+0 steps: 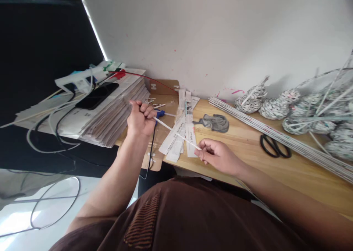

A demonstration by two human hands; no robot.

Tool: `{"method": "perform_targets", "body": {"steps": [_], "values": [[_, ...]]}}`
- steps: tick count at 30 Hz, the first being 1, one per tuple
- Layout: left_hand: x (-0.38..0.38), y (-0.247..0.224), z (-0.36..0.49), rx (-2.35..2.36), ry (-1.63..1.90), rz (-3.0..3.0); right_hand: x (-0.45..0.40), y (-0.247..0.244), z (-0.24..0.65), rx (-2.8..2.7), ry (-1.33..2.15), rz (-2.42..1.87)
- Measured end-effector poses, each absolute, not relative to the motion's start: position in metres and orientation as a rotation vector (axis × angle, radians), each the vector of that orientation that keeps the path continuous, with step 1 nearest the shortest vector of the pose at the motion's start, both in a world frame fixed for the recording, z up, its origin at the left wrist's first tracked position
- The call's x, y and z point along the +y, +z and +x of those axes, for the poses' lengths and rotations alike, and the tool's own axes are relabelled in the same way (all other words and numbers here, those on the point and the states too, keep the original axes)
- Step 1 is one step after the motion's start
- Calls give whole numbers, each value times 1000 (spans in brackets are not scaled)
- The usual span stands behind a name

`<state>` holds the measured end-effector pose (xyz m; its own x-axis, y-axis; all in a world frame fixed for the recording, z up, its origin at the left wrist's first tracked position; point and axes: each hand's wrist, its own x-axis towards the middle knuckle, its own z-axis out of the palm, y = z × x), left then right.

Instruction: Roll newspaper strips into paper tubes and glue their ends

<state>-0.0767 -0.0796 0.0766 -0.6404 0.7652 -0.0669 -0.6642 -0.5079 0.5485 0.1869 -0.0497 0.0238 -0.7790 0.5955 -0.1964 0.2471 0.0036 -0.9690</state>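
Observation:
A thin white rolled-paper stick [176, 132] stretches between my two hands, slanting down to the right above the table. My left hand [141, 117] is closed around its upper end, palm turned up. At the lower end, my right hand [214, 153] pinches it between thumb and fingers. Beneath the stick lie overlapping newspaper strips [190, 127]. A blue-bodied tool with a cord, apparently a glue gun [160, 113], rests on brown cardboard [169, 100] just beyond my left hand.
On the left, a tall newspaper stack [121, 115] carries a black phone [97, 95] and cables. A grey cloth [215, 123] lies mid-table. To the right are black-handled scissors [275, 146], a bundle of long paper sticks [264, 127] and several woven paper pieces [278, 103] against the wall.

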Motion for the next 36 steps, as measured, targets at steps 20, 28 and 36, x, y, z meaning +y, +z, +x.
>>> {"method": "perform_targets", "body": {"steps": [20, 28, 36], "values": [[-82, 74, -80, 595, 2152, 183, -51, 28, 194, -1976, 2006, -889], [-85, 77, -81, 655, 2169, 177, -51, 31, 195, -1987, 1978, -915], [-83, 72, -85, 702, 2178, 197, -53, 32, 196, -2192, 1498, -966]]}}
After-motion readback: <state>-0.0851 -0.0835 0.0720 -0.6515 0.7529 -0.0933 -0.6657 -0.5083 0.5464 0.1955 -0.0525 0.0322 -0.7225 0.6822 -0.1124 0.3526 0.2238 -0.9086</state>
